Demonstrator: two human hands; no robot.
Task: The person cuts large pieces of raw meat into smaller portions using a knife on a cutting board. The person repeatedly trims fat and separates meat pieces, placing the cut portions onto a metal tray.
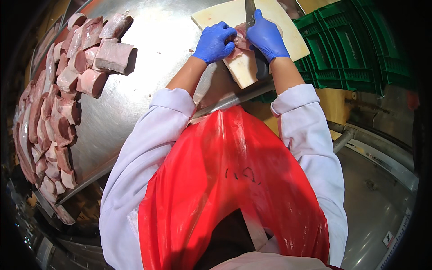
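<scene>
A piece of pink raw meat [241,39] lies on the cream cutting board [216,15] at the table's near edge. My left hand [215,42], in a blue glove, has its fingers curled against the meat's left side and presses on it. In my blue-gloved right hand [268,39] is a knife [250,13], gripped with a finger stretched along it. Its blade points away from me over the meat, and the dark handle shows below the palm. The two hands partly cover the meat, so whether the blade is cutting into it cannot be made out.
Many cut pieces of pale pink meat [67,81] are heaped along the left side of the shiny metal table [148,40]. Green plastic crates [337,49] stand right of the board. A metal rail [238,96] runs along the table's front, close to my red apron [229,180].
</scene>
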